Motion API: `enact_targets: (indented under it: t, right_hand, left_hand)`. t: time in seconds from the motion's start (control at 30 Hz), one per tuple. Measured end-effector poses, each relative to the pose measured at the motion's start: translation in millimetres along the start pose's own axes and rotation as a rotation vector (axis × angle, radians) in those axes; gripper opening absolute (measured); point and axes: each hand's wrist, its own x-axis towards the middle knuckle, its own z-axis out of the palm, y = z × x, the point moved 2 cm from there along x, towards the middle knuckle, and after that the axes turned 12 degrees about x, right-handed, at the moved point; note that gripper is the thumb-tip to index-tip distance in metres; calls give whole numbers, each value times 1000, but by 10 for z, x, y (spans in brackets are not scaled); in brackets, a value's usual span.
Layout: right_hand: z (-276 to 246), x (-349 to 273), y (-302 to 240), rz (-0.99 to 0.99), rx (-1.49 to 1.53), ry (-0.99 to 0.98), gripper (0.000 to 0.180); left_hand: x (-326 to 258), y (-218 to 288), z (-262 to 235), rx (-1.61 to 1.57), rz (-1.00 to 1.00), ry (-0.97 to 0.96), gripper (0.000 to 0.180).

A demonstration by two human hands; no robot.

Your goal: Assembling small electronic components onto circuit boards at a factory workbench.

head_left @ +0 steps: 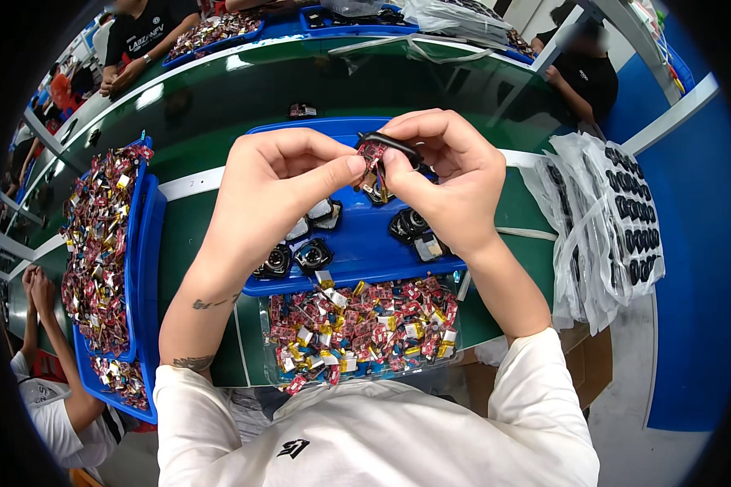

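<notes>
Red circuit board (373, 151) with black shell (391, 144), pinched between left hand (278, 188), right hand (447, 174)

Open room: we see bare green bench (317, 89) on the far side.
Left: long blue tray (148, 243) heaped with red parts.
Near: clear box (455, 325) of parts.
Right: stacked plastic bags (617, 219).
Middle: blue tray (365, 252) holds scattered black housings (313, 254).

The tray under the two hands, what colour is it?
The tray is blue. The head view shows it best, below both hands.
</notes>
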Motion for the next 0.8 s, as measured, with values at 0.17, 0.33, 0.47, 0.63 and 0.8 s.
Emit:
enact_targets:
  t: [0.17,0.33,0.47,0.63,0.8]
  right_hand:
    - [-35,37,-3,12,78,-37,18]
    - [-62,107,38,220,42,-40,19]
    - [-405,364,395,286,-2,10,16]
    - [-1584,719,1263,624,-344,273,22]
    - [-2317,649,1862,823,-558,386,13]
  left_hand:
    - [39,-16,-5,127,24,129,15]
    - [65,-74,-43,295,153,231,22]
    - [109,-37,-202,295,106,238,26]
    - [50,80,-264,376,154,264,33]
    - [86,55,-323,562,242,295,41]
